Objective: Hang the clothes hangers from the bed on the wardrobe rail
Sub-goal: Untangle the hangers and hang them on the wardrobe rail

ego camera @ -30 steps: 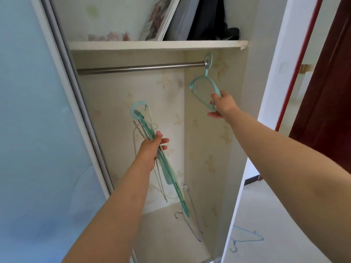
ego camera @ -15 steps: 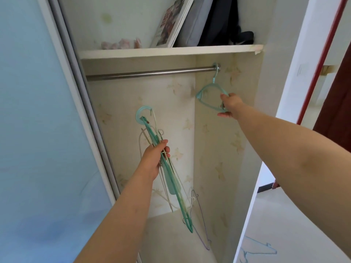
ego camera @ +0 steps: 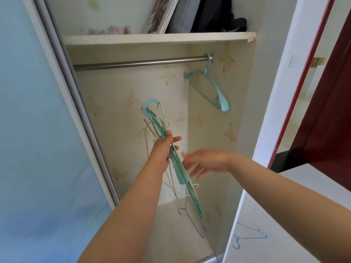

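Rail (ego camera: pixel 140 63) now carries one teal hanger (ego camera: pixel 209 88) at its right end, freed by the right hand (ego camera: pixel 206 162), whose released fingers reach for the bundle (ego camera: pixel 171 158) the left hand (ego camera: pixel 161 149) grips, so more remain.

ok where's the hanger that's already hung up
In the head view, the teal hanger hangs alone at the far right end of the wardrobe rail, beside the side wall.

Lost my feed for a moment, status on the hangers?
Left hand grips hanger bundle. Right hand open, empty, beside bundle. One teal hanger on rail, far right end. Nothing blocking rail.
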